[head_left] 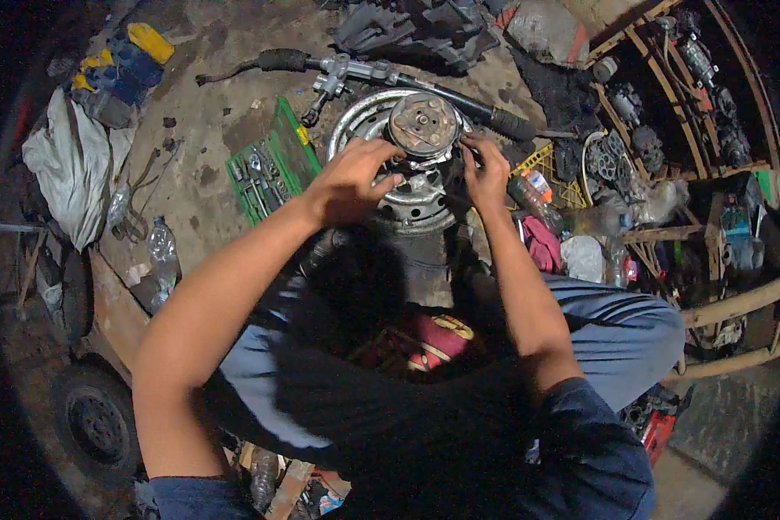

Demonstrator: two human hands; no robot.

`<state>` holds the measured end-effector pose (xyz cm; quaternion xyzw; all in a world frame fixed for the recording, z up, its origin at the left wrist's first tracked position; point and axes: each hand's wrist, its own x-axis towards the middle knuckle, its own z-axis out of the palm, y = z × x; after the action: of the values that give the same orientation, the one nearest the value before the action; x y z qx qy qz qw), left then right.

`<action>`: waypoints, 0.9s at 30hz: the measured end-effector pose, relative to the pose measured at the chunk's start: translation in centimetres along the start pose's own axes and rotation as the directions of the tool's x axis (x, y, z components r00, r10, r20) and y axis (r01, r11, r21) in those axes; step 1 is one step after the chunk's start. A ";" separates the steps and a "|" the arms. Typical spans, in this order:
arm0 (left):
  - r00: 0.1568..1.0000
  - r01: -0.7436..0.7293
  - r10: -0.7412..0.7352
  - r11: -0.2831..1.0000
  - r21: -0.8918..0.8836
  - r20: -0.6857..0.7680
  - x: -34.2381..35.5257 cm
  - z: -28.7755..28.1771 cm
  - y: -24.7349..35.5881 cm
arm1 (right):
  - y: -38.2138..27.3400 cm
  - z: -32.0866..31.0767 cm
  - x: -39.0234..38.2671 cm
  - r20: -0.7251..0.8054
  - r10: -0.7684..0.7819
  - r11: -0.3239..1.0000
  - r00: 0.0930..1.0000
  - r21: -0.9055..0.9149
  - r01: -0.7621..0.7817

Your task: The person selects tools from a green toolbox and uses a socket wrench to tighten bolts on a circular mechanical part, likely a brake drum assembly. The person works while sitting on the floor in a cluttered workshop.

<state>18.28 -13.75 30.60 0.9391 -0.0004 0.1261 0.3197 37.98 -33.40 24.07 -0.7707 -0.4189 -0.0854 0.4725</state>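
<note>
Here we are, upper middle of the frame, and there's the pulley, a worn, round metal part sitting over a silver wheel rim. Its flat face looks up toward the camera, tipped a little, so it shows as an oval, wider from left to right than from top to bottom. The axis through its centre runs away from the camera, into the rim; how long the body is underneath, I can't tell, with so much in shadow.

In comes the left hand at the lower left edge of the pulley, thumb and fingers parted with a gap between them; contact at the fingertips is too close to call. Over on the other side, the right hand is at the pulley's lower right, fingers curled and tips turned in toward the edge; whether they pinch anything, I can't tell.

Just left of the rim, a green tool case lies open with shiny sockets in it. Along the top, a long metal bar with black rubber sleeves slants from upper left down to the right, passing behind the pulley. Right of the right hand, a yellow crate; far left, a clear bottle, and in the lower left corner, a dark tyre.
</note>
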 end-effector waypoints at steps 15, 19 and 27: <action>0.999 0.054 -0.054 0.999 0.000 -0.009 0.5 -0.1 -0.3 | 1.3 0.0 0.5 0.132 -0.154 0.985 0.979 -0.063 0.163; 0.996 0.086 -0.086 0.996 0.000 -0.022 0.4 0.1 -0.3 | 1.1 0.4 0.3 0.112 -0.019 0.996 0.994 -0.081 0.028; 0.995 0.098 -0.098 0.995 0.017 -0.015 0.0 -0.3 0.2 | 0.1 1.6 0.1 -0.069 -0.026 0.995 0.997 -0.094 0.020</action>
<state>18.21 -13.72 30.89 0.9398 0.0490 0.1171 0.3174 37.72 -32.06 23.19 -0.7836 -0.4065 -0.1370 0.4494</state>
